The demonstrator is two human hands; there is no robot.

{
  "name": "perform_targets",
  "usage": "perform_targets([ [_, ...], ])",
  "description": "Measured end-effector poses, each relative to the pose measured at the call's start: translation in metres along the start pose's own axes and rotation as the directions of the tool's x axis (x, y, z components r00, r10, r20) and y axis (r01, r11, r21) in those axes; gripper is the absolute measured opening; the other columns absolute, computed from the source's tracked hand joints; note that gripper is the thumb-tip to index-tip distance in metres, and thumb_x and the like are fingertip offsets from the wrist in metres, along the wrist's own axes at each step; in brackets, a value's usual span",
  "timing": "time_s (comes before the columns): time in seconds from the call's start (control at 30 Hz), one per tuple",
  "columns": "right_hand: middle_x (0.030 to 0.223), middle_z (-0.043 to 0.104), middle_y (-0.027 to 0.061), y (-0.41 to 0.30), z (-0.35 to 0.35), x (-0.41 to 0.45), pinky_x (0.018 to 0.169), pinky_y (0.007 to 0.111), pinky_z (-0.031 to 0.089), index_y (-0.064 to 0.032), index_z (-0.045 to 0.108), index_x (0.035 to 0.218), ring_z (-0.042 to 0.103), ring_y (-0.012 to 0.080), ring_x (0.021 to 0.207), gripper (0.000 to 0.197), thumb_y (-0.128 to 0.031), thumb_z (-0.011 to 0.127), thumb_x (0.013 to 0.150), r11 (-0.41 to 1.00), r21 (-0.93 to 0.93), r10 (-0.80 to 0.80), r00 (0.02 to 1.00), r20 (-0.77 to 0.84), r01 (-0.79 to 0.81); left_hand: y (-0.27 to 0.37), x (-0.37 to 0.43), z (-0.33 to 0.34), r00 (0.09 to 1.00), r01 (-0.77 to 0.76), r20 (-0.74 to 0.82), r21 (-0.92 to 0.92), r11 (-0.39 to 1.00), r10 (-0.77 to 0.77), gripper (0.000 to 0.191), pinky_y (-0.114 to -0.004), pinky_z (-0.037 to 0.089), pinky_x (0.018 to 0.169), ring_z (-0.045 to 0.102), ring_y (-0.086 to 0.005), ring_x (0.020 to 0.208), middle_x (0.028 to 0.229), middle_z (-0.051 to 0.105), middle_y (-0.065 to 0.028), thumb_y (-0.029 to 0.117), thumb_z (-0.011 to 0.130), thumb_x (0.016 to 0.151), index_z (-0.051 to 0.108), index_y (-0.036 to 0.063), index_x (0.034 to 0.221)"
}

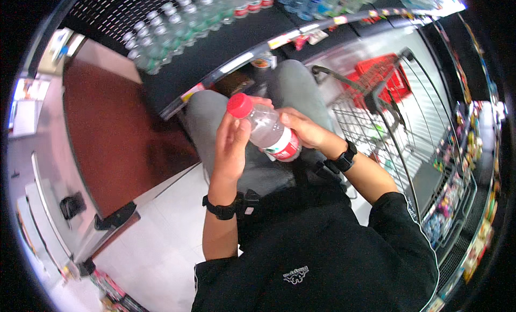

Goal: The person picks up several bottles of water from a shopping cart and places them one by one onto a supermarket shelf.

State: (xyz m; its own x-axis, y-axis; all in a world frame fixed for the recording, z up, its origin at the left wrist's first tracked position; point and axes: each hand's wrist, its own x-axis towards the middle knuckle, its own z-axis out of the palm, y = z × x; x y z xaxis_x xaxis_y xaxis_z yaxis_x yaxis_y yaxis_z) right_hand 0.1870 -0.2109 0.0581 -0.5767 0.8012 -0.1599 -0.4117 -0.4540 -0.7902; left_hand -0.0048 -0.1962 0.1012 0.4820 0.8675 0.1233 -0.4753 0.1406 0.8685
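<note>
A clear plastic bottle with a red cap and a red and white label is tilted between my two hands, above my bent knees. My left hand is around its neck end, with the thumb beside the red cap and fingertips showing beyond it. My right hand grips the bottle's side, its thumb on the clear part above the label. Part of each hand's fingers is hidden behind the bottle.
Past my knees stands a black store shelf with rows of clear bottles. A wire shopping cart is on the right, near red baskets. A dark red panel stands at left. Stocked shelves line the far right.
</note>
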Motion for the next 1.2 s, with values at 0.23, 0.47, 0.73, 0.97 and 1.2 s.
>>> perform_targets([
  [0.23, 0.111, 0.062, 0.005, -0.033, 0.031, 0.123, 0.09, 0.029, 0.046, 0.0016, 0.058, 0.118, 0.056, 0.0122, 0.102, 0.036, -0.023, 0.063, 0.092, 0.851, -0.468, -0.232, 0.97, 0.078, 0.241, 0.022, 0.002, -0.071, 0.875, -0.18, -0.356, 0.392, 0.902, 0.329, 0.039, -0.033, 0.036, 0.102, 0.05, -0.0187, 0.118, 0.129, 0.054, -0.0119, 0.025, 0.054, 0.097, 0.049, 0.0008, 0.128],
  [0.47, 0.111, 0.06, 0.0191, -0.021, 0.033, 0.213, 0.088, 0.04, 0.047, 0.0, 0.048, 0.123, 0.059, 0.0353, 0.102, 0.054, -0.017, 0.073, 0.078, 0.306, -0.874, -0.366, 0.894, 0.259, 0.378, 0.006, 0.043, -0.158, 0.835, -0.043, -0.381, 0.674, 0.737, 0.396, 0.034, -0.035, 0.036, 0.103, 0.048, -0.023, 0.12, 0.128, 0.051, -0.012, 0.019, 0.056, 0.096, 0.053, 0.0019, 0.125],
  [0.73, 0.103, 0.059, 0.0261, -0.035, -0.064, 0.267, 0.083, 0.045, 0.048, 0.0011, 0.048, 0.113, 0.058, 0.0442, 0.097, 0.055, -0.025, 0.075, 0.072, 0.242, -0.948, -0.44, 0.894, 0.084, 0.208, -0.037, 0.15, -0.186, 0.86, -0.031, -0.271, 0.819, 0.573, 0.433, 0.035, -0.04, 0.04, 0.099, 0.052, -0.0324, 0.114, 0.122, 0.054, -0.0175, 0.014, 0.062, 0.09, 0.055, 0.0014, 0.122],
  [0.97, 0.098, 0.064, 0.0179, -0.071, -0.157, 0.257, 0.078, 0.036, 0.049, -0.0027, 0.046, 0.126, 0.063, 0.0277, 0.088, 0.065, -0.019, 0.076, 0.071, 0.275, -0.96, -0.401, 0.9, -0.169, -0.058, -0.119, 0.266, -0.203, 0.931, -0.019, -0.267, 0.646, 0.763, 0.249, 0.04, -0.038, 0.045, 0.09, 0.058, -0.0284, 0.1, 0.112, 0.062, -0.0158, 0.018, 0.069, 0.084, 0.056, 0.0025, 0.12],
  [1.2, 0.112, 0.061, 0.0255, -0.079, -0.256, 0.243, 0.089, 0.041, 0.048, 0.0003, 0.048, 0.124, 0.06, 0.0375, 0.105, 0.067, -0.026, 0.078, 0.07, 0.386, -0.918, -0.648, 0.683, -0.339, -0.089, -0.15, 0.356, -0.152, 0.974, -0.022, -0.168, 0.598, 0.801, 0.152, 0.034, -0.029, 0.044, 0.081, 0.055, -0.0117, 0.09, 0.106, 0.065, -0.0008, 0.019, 0.068, 0.088, 0.059, 0.008, 0.119],
])
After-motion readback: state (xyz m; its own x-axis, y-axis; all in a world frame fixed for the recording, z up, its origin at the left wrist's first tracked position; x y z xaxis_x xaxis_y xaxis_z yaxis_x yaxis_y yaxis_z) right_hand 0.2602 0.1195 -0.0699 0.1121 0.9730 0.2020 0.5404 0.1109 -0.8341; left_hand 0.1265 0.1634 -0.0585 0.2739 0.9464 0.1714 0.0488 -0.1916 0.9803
